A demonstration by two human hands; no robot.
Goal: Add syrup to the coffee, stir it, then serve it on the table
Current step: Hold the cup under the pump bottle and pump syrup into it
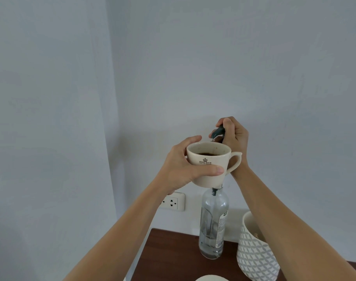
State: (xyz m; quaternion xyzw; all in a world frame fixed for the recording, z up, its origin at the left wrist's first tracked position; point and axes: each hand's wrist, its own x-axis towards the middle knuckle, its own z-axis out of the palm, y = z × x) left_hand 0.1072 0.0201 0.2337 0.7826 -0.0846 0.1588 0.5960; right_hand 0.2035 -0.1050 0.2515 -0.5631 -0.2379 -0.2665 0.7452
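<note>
My left hand (185,167) grips a cream mug (208,163) of dark coffee, lifted in the air with its handle pointing right. Behind the mug, my right hand (235,136) is closed over the dark pump head (218,132) of a clear glass syrup bottle (212,224). The pump's spout sits just over the mug's back rim, with a drop hanging at its tip. The bottle stands upright on the brown table (173,256), and its neck is hidden behind the mug.
A white patterned ceramic container (256,254) stands to the right of the bottle. The rim of a white dish (211,278) shows at the bottom edge. A wall socket (173,201) is on the pale wall behind, left of the bottle.
</note>
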